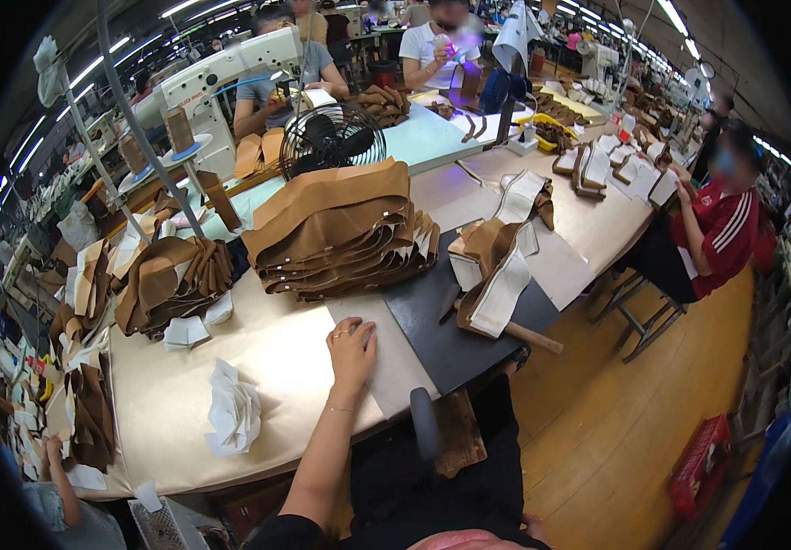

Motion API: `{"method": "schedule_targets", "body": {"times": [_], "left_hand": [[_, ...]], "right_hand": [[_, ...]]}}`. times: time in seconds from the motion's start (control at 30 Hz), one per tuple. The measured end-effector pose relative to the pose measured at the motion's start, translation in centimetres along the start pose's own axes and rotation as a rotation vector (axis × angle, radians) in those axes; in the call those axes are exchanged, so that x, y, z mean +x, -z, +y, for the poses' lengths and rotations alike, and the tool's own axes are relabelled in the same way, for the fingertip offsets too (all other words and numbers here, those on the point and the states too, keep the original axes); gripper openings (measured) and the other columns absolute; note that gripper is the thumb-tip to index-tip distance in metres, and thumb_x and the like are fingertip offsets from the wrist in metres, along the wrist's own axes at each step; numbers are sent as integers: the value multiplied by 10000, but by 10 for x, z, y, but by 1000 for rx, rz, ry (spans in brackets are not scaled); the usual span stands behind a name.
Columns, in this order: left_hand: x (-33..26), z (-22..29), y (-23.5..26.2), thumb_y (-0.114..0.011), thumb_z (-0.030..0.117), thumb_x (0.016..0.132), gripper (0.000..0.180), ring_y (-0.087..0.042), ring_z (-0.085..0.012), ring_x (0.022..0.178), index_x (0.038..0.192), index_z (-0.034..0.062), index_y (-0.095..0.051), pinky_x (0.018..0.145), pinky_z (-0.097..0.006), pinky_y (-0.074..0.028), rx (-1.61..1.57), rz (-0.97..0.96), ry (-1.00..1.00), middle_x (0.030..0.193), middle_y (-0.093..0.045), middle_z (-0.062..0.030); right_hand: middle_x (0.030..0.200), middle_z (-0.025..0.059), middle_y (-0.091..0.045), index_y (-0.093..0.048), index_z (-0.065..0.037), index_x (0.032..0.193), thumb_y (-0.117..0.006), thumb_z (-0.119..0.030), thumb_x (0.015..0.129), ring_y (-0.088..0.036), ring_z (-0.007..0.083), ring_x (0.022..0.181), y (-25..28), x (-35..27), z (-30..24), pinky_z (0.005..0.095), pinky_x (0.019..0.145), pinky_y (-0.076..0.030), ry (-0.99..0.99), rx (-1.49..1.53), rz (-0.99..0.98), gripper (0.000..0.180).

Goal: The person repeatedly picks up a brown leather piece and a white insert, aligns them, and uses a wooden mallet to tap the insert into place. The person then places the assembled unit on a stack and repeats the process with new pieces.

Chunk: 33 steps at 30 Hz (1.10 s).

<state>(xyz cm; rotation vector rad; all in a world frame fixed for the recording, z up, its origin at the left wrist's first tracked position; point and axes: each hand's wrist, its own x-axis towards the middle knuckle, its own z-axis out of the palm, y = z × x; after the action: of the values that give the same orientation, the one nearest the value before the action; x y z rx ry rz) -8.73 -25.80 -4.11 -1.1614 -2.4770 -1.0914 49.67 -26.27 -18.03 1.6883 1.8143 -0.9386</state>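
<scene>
Nearest, the left hand (351,346) lies flat and spread on the tan table (267,367), fingers pointing to twelve o'clock, holding nothing. At about one o'clock from it, just beyond a dark mat (450,339), a folded brown-and-white shoe upper (496,284) rests with a wooden-handled hammer (528,335) beside it, long axis running toward four o'clock. Straight ahead at twelve, a tall stack of brown leather pieces (340,229) sits apart from the fingertips. Probably the right hand is out of view; I cannot find it. Farther off stands a black fan (332,137).
</scene>
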Motion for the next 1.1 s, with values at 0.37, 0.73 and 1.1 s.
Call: {"method": "schedule_targets", "body": {"times": [0.37, 0.73, 1.1], "left_hand": [[-3, -4, 4, -657, 172, 863, 251, -513, -292, 1215, 1097, 89, -699, 1052, -443, -327, 25, -43, -2, 1193, -598, -117], [-1, 2, 3, -661, 155, 856, 258, -517, -292, 1211, 1098, 77, -702, 1055, -442, -328, 22, -29, -36, 1206, -598, -124], [-2, 3, 3, -675, 157, 835, 272, -517, -291, 1209, 1096, 88, -705, 1043, -444, -343, 35, -62, 3, 1204, -599, -124]], "right_hand": [[1175, 95, -644, -618, -81, 1212, -499, -421, 974, -574, 256, 1107, -64, 20, 138, 363, 1016, -413, -95, 120, -347, 431], [1057, 32, -675, -653, -73, 1102, -552, -327, 975, -611, 227, 1023, -1, -37, 69, 368, 897, -476, -127, 497, -344, 302], [1210, 40, -625, -696, -77, 1038, -605, -210, 928, -600, 216, 1064, 27, -31, 60, 416, 846, -516, -383, 1029, -401, 195]]}}
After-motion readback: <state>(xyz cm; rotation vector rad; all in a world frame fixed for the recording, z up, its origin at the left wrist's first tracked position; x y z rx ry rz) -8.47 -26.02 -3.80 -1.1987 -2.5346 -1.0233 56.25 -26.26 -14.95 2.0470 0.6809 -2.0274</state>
